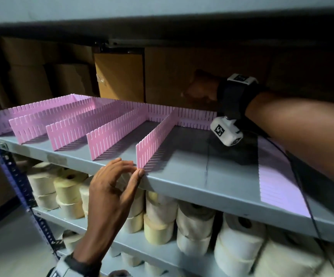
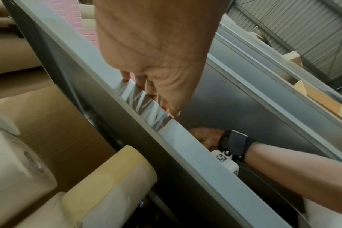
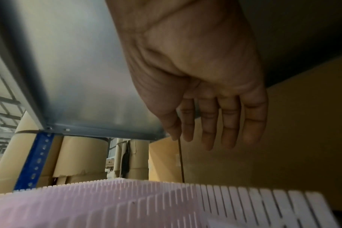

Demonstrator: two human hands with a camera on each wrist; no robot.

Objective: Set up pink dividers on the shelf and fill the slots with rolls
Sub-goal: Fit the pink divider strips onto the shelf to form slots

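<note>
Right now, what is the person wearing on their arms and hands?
Both forearms are bare, with no sleeves or gloves. The right hand has a wide black wrist strap carrying white camera blocks printed with black square markers; a thin dark cable trails from it. The left hand has a dark band with a grey-white unit.

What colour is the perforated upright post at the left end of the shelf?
Blue. The upright post shows best in the right wrist view, below the grey shelf corner.
</note>
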